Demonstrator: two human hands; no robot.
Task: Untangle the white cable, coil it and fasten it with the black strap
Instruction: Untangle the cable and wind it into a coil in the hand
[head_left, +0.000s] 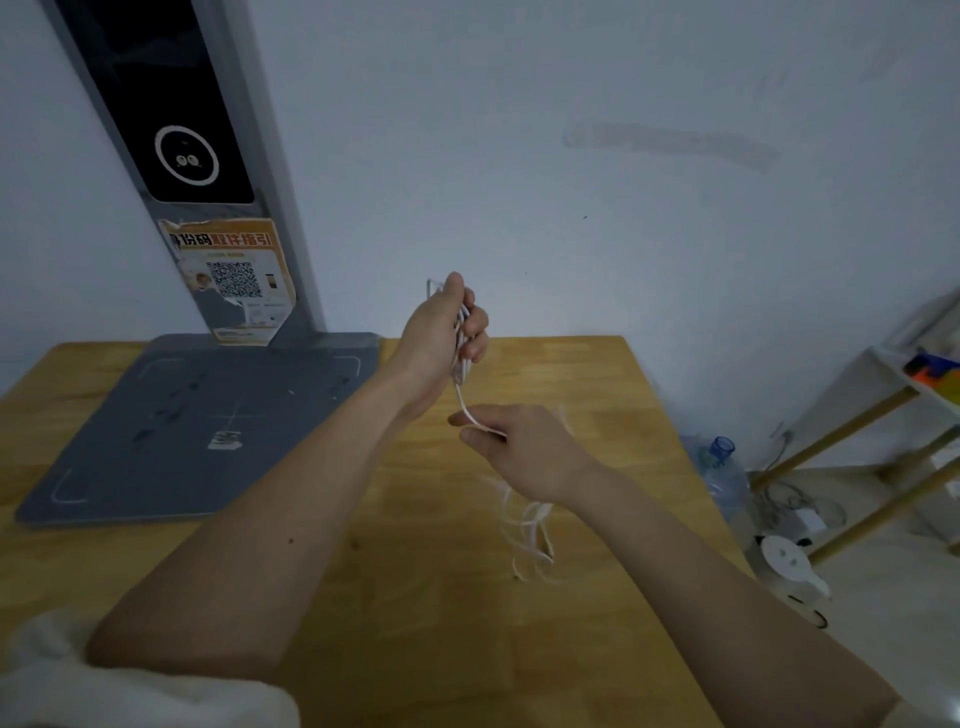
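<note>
The left hand grips a bundle of thin white cable above the yellow wooden table; the right hand pinches the strand below, its slack blurred. Feed each loop evenly, lightly taut

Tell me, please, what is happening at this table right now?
A person is winding up a white cable. The left hand grips a bundle of gathered loops above the wooden table, while the right hand pinches the strand running down from it. The loose remainder trails blurred below the right wrist. No black strap is visible.
</note>
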